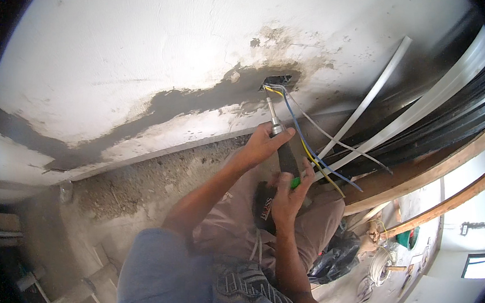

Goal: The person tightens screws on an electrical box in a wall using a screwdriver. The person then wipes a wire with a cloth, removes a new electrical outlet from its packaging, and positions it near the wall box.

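My right hand (290, 200) is wrapped round the handle of a dark cordless drill (287, 160) with green trim. Its battery end rests over my lap. With my left hand (262, 147) I grip the front of the tool near its silver chuck. A long bit (271, 106) points up at the lower left edge of a recessed wall box (284, 80); whether its tip touches anything is too small to tell. Out of the box hang a blue wire (297, 125), a yellow-green wire (325, 174) and a pale grey wire (332, 138), just right of the drill.
Dark fresh plaster (187, 101) fills a channel along the white wall. White trunking (417, 123), a thin white pipe (382, 83) and black lengths lie at right beside wooden beams (432, 168). A black bag (342, 255) and a cable coil (380, 267) are on the floor.
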Demonstrator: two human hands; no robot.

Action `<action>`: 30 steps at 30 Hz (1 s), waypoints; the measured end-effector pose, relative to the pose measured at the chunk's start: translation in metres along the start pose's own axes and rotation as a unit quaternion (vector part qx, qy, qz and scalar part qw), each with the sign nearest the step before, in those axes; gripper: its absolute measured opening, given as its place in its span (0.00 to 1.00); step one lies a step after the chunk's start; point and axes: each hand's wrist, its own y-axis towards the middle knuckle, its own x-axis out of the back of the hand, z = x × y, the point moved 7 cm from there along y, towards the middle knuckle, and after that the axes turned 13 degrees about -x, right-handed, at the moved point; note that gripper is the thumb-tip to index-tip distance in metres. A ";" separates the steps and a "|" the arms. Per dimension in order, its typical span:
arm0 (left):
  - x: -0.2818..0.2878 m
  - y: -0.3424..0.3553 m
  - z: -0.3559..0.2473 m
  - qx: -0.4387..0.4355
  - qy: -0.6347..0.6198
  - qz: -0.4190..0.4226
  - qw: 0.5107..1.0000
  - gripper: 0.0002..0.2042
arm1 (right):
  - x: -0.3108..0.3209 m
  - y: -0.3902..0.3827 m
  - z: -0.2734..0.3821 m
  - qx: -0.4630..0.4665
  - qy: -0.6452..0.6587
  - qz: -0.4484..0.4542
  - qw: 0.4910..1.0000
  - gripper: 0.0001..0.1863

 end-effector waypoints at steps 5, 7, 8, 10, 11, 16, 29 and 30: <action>0.002 -0.003 -0.019 0.014 -0.001 -0.033 0.999 0.20 | 0.005 0.001 0.017 0.052 -0.089 -0.065 0.993 0.16; 0.005 0.001 -0.019 0.027 0.081 0.018 0.996 0.20 | -0.004 -0.009 0.039 0.226 -0.242 -0.131 0.935 0.15; 0.006 0.002 -0.019 0.034 0.122 0.043 0.991 0.20 | -0.004 -0.008 0.040 0.241 -0.245 -0.139 0.929 0.16; 0.007 0.000 -0.018 0.021 0.085 0.032 0.996 0.20 | 0.002 0.000 0.024 0.091 -0.053 -0.071 0.992 0.17; 0.007 0.001 -0.015 0.013 0.062 0.028 0.998 0.20 | 0.000 -0.002 0.007 -0.080 0.142 0.008 0.987 0.18; 0.008 -0.006 -0.023 0.047 -0.072 0.081 0.993 0.20 | -0.005 0.001 -0.013 -0.348 0.438 0.192 0.806 0.23; 0.009 -0.003 -0.004 0.088 0.015 -0.018 0.996 0.21 | -0.011 0.010 0.000 -0.278 0.253 0.222 0.900 0.29; 0.005 -0.003 -0.011 0.077 0.024 -0.019 0.997 0.20 | -0.011 0.010 -0.003 -0.305 0.280 0.222 0.883 0.29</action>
